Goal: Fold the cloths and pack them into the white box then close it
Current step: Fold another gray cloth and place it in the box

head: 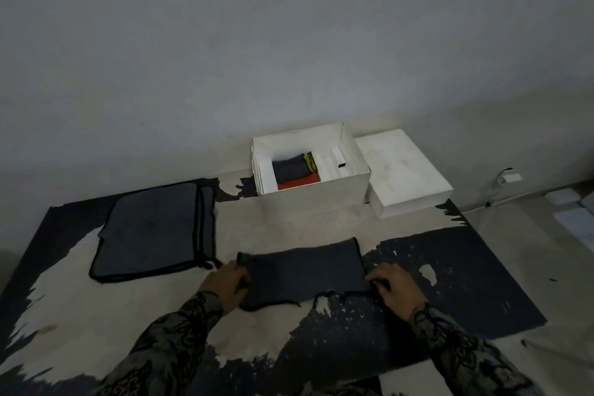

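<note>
A dark grey cloth, folded into a long strip, lies on the table in front of me. My left hand grips its left end, fingers curled over the edge. My right hand pinches its right near corner. A stack of grey cloths with black edging lies flat to the left. The open white box stands at the back against the wall. Folded grey, orange and yellow-green cloths lie inside it. The white lid rests beside the box on its right.
The table top is worn, black with pale peeled patches. A grey wall rises directly behind the box. A white plug and cable lie on the floor at the right, past the table edge.
</note>
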